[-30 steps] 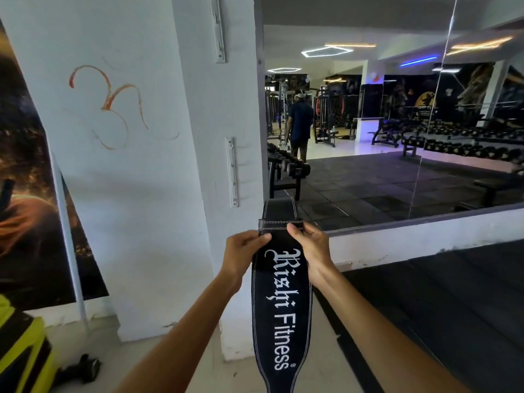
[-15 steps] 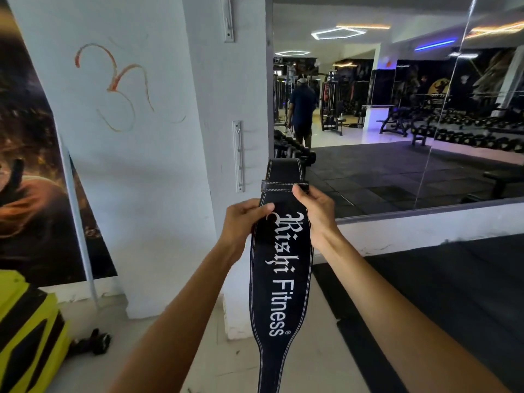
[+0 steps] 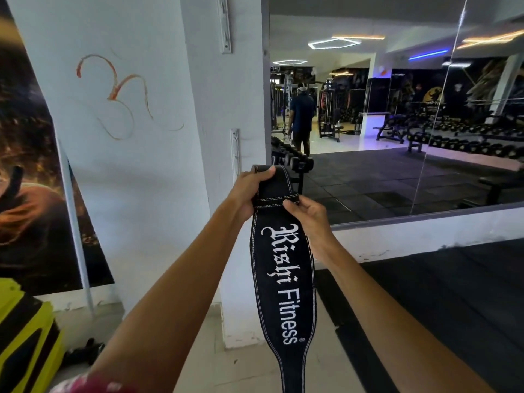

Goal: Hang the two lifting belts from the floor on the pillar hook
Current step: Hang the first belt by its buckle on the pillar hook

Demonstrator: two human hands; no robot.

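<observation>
A black lifting belt (image 3: 283, 279) with white "Rishi Fitness" lettering hangs lengthwise in front of me. My left hand (image 3: 249, 191) grips its folded top end from the left, thumb over the upper edge. My right hand (image 3: 309, 219) pinches the belt's right edge just below the stitched loop. The white pillar (image 3: 218, 109) stands right behind the belt. A white hook strip (image 3: 234, 154) is fixed on the pillar's face, just up and left of my left hand. A second hook strip (image 3: 224, 24) sits higher on the same face. I see only one belt.
A large wall mirror (image 3: 397, 109) to the right reflects the gym, dumbbell racks and a standing person. A dark poster (image 3: 31, 165) covers the wall at left. A yellow and black object (image 3: 25, 344) sits at the lower left floor. Black rubber flooring (image 3: 439, 307) lies to the right.
Both hands have lifted the belt higher and closer to the pillar. My left hand has shifted up onto the belt's folded top end.
</observation>
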